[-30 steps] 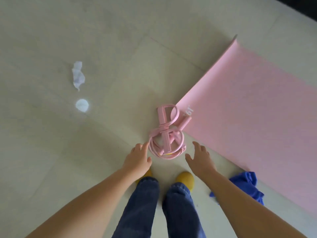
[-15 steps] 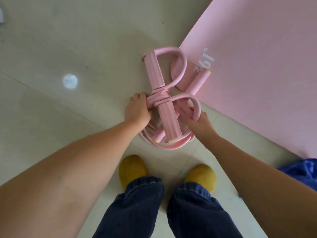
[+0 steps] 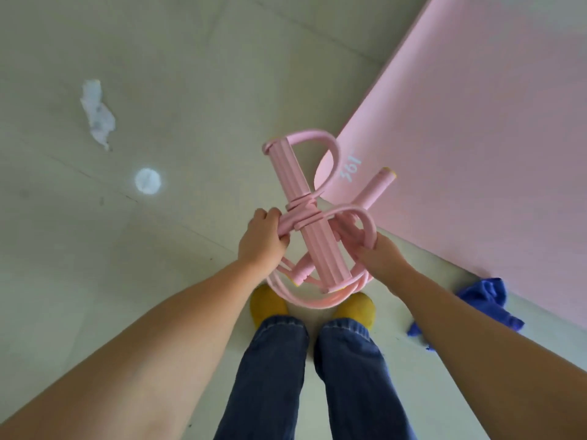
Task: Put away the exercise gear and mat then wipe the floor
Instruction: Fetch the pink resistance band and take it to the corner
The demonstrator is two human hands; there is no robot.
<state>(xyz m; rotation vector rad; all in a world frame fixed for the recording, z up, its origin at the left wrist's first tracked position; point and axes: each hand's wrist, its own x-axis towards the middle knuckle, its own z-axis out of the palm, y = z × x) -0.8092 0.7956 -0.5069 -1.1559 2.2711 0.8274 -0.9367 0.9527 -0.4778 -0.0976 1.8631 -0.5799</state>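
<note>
A pink bundle of exercise gear (image 3: 313, 230), with ribbed foam handles, loops and coiled tubes, hangs in the air above my feet. My left hand (image 3: 263, 241) grips its bound tubes on the left side. My right hand (image 3: 379, 257) holds the loop on the right side. The pink mat (image 3: 476, 147) lies flat on the floor to the right, with white lettering near its corner. A crumpled blue cloth (image 3: 482, 300) lies on the floor beside the mat's near edge.
A crumpled white tissue (image 3: 97, 114) and a small white round spot (image 3: 147, 181) are on the pale tiled floor (image 3: 158, 58) to the left. My yellow shoes (image 3: 270, 304) and blue jeans are below the bundle.
Both hands reached down, took hold of the pink bundle on the floor and lifted it. The view rose again, bringing the tissue and blue cloth back into sight.
</note>
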